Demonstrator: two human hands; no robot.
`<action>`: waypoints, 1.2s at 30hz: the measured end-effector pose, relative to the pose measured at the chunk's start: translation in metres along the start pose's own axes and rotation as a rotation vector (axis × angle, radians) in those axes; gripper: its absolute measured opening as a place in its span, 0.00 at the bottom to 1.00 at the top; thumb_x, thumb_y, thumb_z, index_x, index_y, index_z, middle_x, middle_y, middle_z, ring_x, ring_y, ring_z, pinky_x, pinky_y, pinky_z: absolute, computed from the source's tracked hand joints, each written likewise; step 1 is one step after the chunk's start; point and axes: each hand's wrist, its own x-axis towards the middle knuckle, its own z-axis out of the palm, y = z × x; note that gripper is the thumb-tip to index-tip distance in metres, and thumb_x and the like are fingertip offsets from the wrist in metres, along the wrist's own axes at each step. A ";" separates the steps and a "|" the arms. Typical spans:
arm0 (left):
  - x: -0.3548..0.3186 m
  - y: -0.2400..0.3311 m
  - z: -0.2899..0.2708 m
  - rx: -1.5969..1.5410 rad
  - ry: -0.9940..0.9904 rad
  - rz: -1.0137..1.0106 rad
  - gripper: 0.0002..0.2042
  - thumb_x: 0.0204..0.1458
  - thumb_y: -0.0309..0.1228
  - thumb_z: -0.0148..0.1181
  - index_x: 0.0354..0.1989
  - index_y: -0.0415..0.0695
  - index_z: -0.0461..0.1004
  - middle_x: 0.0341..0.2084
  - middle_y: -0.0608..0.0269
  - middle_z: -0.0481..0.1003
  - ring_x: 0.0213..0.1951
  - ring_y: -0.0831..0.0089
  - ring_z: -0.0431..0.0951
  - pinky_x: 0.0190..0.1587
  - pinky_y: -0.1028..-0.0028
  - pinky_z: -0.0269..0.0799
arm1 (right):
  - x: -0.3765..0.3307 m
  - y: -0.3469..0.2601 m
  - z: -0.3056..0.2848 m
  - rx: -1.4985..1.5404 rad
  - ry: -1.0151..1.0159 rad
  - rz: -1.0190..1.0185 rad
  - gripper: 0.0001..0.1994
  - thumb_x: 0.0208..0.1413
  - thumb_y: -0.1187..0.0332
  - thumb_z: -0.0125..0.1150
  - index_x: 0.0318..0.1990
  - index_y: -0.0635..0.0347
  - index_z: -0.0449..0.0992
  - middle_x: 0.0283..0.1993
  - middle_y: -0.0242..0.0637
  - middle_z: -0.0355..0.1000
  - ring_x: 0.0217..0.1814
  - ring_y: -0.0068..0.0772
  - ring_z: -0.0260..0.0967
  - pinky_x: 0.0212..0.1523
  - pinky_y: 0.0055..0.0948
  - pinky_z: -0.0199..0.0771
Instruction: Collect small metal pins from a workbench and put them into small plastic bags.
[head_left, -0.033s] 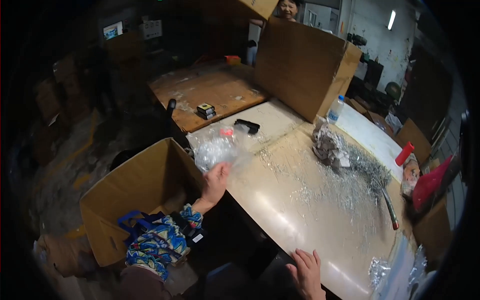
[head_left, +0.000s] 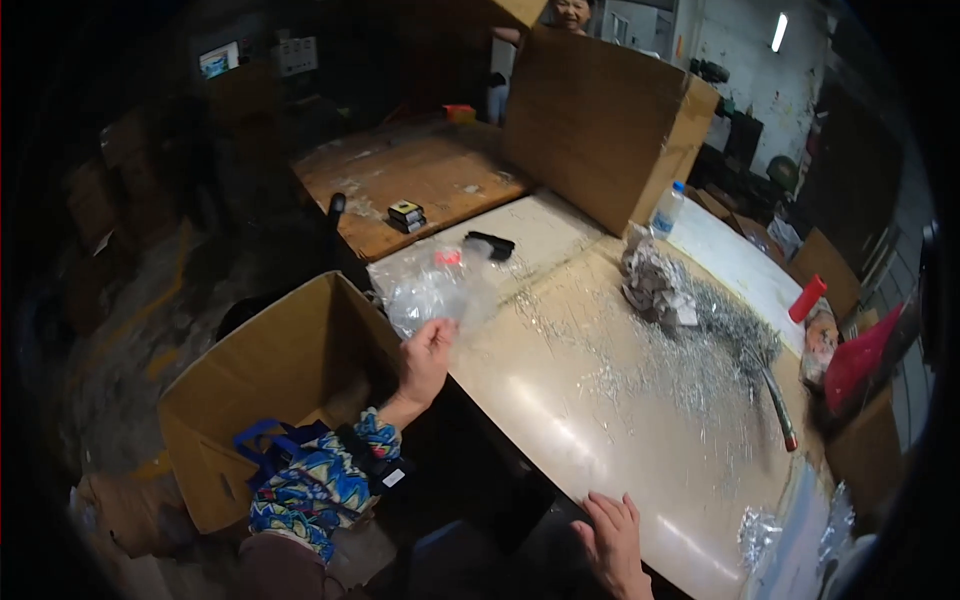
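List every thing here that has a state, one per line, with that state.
Left hand: gripping the clear crinkled plastic bag, held up.
Right hand: open, flat on the pale shiny table edge.
Brown cardboard box at the left: open.
Clear plastic bottle: upright, capped.

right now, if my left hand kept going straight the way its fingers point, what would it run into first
Your left hand points up and away over the table edge, and it is already at the clear plastic bag. Past the bag, roughly in line, lies a small black object, though depth is hard to judge.
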 end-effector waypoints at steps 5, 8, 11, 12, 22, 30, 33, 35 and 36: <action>-0.011 0.011 0.009 -0.003 -0.193 -0.065 0.10 0.58 0.32 0.54 0.37 0.37 0.75 0.30 0.59 0.77 0.36 0.82 0.74 0.40 0.78 0.70 | 0.026 -0.004 0.004 0.180 0.089 -0.039 0.19 0.47 0.66 0.66 0.46 0.63 0.73 0.48 0.39 0.72 0.51 0.38 0.68 0.58 0.48 0.60; -0.020 -0.007 0.010 0.288 -0.414 0.113 0.09 0.56 0.31 0.54 0.36 0.38 0.76 0.32 0.55 0.77 0.37 0.80 0.75 0.41 0.78 0.71 | 0.029 -0.010 0.005 0.162 0.075 -0.073 0.18 0.47 0.67 0.66 0.45 0.63 0.73 0.48 0.39 0.72 0.50 0.39 0.68 0.57 0.47 0.61; -0.041 0.003 0.006 0.279 -0.476 0.387 0.09 0.56 0.30 0.54 0.36 0.37 0.76 0.37 0.54 0.78 0.40 0.75 0.78 0.43 0.76 0.72 | 0.025 -0.013 0.007 0.130 0.053 -0.083 0.17 0.48 0.67 0.66 0.45 0.63 0.73 0.48 0.39 0.72 0.49 0.40 0.68 0.56 0.43 0.62; -0.049 0.020 0.006 0.148 -0.467 0.235 0.09 0.57 0.29 0.53 0.37 0.37 0.76 0.37 0.55 0.78 0.41 0.74 0.78 0.44 0.75 0.72 | 0.024 -0.011 0.007 0.160 0.049 -0.069 0.19 0.48 0.66 0.66 0.47 0.63 0.73 0.48 0.40 0.72 0.49 0.42 0.68 0.55 0.40 0.63; -0.095 0.080 0.018 -0.886 -0.978 -0.758 0.14 0.61 0.32 0.46 0.40 0.33 0.73 0.38 0.54 0.76 0.40 0.66 0.78 0.44 0.69 0.75 | 0.064 -0.013 0.008 1.405 0.032 0.465 0.25 0.55 0.69 0.61 0.58 0.66 0.62 0.48 0.39 0.70 0.46 0.25 0.68 0.46 0.25 0.70; -0.131 0.087 0.033 -0.713 -0.922 -0.712 0.08 0.55 0.23 0.56 0.41 0.36 0.70 0.33 0.60 0.74 0.34 0.74 0.77 0.37 0.76 0.76 | 0.035 -0.007 -0.004 1.101 0.146 0.527 0.06 0.59 0.72 0.55 0.36 0.67 0.74 0.28 0.31 0.72 0.31 0.17 0.69 0.33 0.18 0.70; -0.134 0.088 0.043 -0.556 -0.966 -0.692 0.08 0.57 0.28 0.55 0.41 0.36 0.72 0.27 0.63 0.75 0.29 0.79 0.76 0.31 0.78 0.75 | 0.000 0.003 0.001 1.022 -0.188 0.593 0.06 0.56 0.72 0.59 0.36 0.67 0.73 0.32 0.32 0.74 0.36 0.20 0.70 0.39 0.20 0.71; -0.135 0.087 0.043 -0.277 -1.244 -0.212 0.09 0.58 0.32 0.54 0.42 0.40 0.74 0.25 0.69 0.73 0.25 0.84 0.72 0.28 0.81 0.70 | 0.002 -0.013 -0.008 1.346 -0.058 0.782 0.08 0.54 0.69 0.63 0.36 0.65 0.76 0.33 0.31 0.75 0.35 0.19 0.70 0.38 0.19 0.71; -0.135 0.100 0.036 -0.219 -1.305 -0.169 0.10 0.58 0.32 0.53 0.42 0.41 0.73 0.24 0.69 0.73 0.24 0.84 0.72 0.29 0.80 0.70 | -0.003 -0.004 -0.006 1.282 -0.103 0.691 0.11 0.53 0.74 0.62 0.43 0.67 0.71 0.34 0.36 0.74 0.34 0.23 0.71 0.37 0.20 0.71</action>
